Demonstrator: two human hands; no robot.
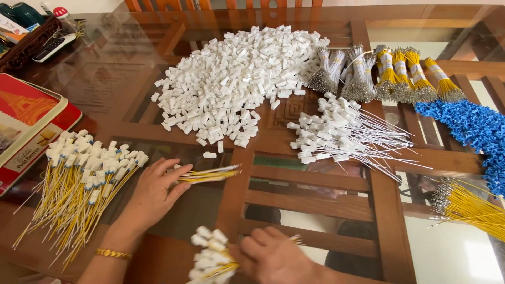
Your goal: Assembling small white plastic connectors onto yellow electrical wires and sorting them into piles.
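Hands at work on yellow wires over a glass-topped wooden table.

Left hand, lower left of centre, lies flat with fingers pressed down on a small bunch of yellow wires pointing right. Right hand, at the bottom edge, is clamped around a bundle of yellow wires with white connectors. Finished yellow wires fan out far left; a big heap of loose white connectors fills the upper centre.
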